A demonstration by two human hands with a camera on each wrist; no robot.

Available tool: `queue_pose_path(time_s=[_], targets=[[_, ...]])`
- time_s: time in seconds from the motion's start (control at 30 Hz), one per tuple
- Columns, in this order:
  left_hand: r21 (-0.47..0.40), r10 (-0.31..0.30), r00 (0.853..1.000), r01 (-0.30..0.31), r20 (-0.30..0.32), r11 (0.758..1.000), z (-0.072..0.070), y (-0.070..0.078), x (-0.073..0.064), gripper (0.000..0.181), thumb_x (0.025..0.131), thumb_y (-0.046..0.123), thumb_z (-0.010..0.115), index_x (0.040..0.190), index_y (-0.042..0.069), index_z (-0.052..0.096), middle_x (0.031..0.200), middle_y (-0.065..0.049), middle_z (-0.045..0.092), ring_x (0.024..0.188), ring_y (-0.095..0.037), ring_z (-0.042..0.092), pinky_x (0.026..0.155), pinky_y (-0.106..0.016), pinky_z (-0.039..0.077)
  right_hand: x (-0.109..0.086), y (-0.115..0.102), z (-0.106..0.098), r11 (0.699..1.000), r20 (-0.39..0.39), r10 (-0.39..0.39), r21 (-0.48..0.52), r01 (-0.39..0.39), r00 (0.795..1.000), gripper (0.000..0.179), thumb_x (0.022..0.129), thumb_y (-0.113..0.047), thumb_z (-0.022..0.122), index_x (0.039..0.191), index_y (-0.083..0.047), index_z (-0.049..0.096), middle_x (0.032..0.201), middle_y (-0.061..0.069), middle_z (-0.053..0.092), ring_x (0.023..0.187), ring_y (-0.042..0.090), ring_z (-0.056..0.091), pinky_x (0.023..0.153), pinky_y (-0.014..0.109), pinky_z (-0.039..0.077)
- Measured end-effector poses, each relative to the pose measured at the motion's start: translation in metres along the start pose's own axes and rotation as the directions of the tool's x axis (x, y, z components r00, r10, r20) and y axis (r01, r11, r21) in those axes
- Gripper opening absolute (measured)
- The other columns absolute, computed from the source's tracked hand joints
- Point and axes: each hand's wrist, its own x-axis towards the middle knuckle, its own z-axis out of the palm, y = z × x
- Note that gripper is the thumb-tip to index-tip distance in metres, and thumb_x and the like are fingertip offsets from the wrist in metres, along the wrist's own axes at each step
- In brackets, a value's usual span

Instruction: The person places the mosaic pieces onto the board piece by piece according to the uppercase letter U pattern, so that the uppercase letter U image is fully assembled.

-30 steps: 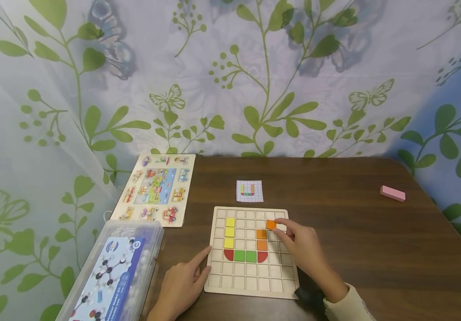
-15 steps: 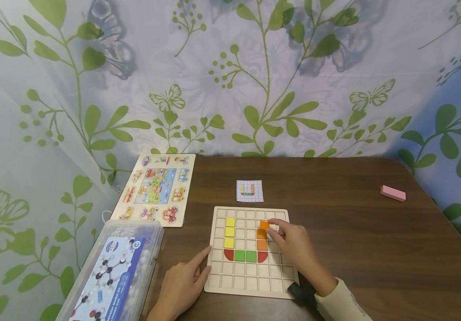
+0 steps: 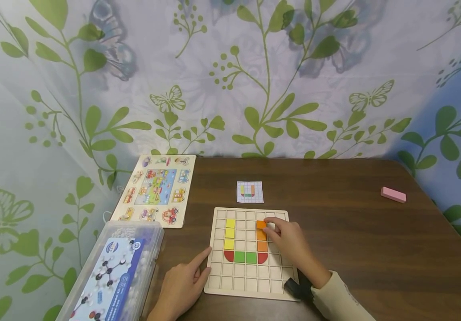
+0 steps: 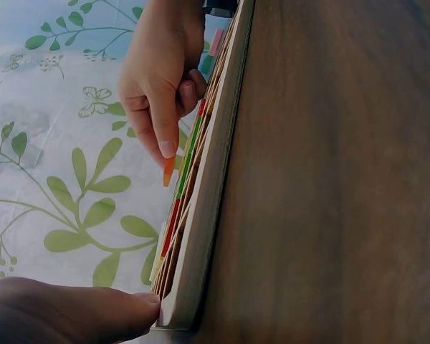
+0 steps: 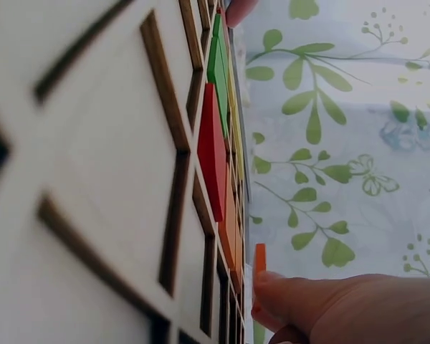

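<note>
My right hand (image 3: 292,240) pinches an orange square tile (image 3: 261,224) between thumb and forefinger, over the upper right part of a wooden grid board (image 3: 250,294). In the right wrist view the orange tile (image 5: 261,258) stands out past the thumb, close over the grid. Below it in the same column sit two more orange tiles (image 3: 261,246). Yellow tiles (image 3: 229,233) fill a column at left, and green tiles (image 3: 244,257) lie between two red rounded pieces (image 3: 262,257). My left hand (image 3: 182,285) touches the board's left edge with extended forefinger and thumb.
A small printed pattern card (image 3: 249,192) lies behind the board. To the left are a vehicle picture puzzle (image 3: 155,187) and a clear box of molecular model parts (image 3: 114,272). A pink block (image 3: 393,195) lies at far right. A leaf-patterned curtain (image 3: 222,89) hangs behind the table.
My right hand has moved left with the orange tile, bringing it in line above the orange column and lower toward the board. My left hand has stayed at the board's edge.
</note>
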Motion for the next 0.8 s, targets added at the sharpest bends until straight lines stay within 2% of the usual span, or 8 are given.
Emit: queue_pose_path(time_s=[0.33, 0.53, 0.8], targets=[[0.006, -0.011, 1.0, 0.011, -0.006, 1.0, -0.0014, -0.0003, -0.0019, 0.043, 0.094, 0.027, 0.073, 0.137, 0.025, 0.067, 0.054, 0.022, 0.031, 0.046, 0.003, 0.023, 0.045, -0.022, 0.024, 0.0042, -0.0021, 0.0019, 0.999, 0.051, 0.031, -0.038, -0.029, 0.998, 0.029, 0.092, -0.022, 0.078, 0.12, -0.013, 0.075, 0.059, -0.006, 0.039, 0.053, 0.011, 0.033, 0.052, 0.027, 0.028], [0.015, -0.009, 1.0, 0.009, -0.019, 1.0, 0.0, -0.0022, -0.0045, 0.044, 0.093, 0.026, 0.074, 0.137, 0.026, 0.067, 0.055, 0.023, 0.032, 0.046, 0.004, 0.024, 0.046, -0.022, 0.024, 0.0039, -0.0001, 0.005, 0.999, 0.04, -0.012, -0.036, 0.014, 0.999, 0.031, 0.092, -0.022, 0.078, 0.121, -0.011, 0.075, 0.058, -0.009, 0.037, 0.052, 0.007, 0.029, 0.05, 0.025, 0.025], [0.013, -0.005, 1.0, 0.006, -0.03, 1.0, 0.0014, -0.0018, -0.0054, 0.044, 0.092, 0.025, 0.075, 0.136, 0.026, 0.068, 0.054, 0.023, 0.031, 0.046, 0.004, 0.024, 0.046, -0.022, 0.024, 0.0025, 0.0055, 0.0081, 1.0, 0.014, -0.015, -0.01, 0.015, 1.0, 0.031, 0.091, -0.022, 0.079, 0.121, -0.012, 0.076, 0.057, -0.01, 0.036, 0.051, 0.006, 0.029, 0.05, 0.025, 0.026]])
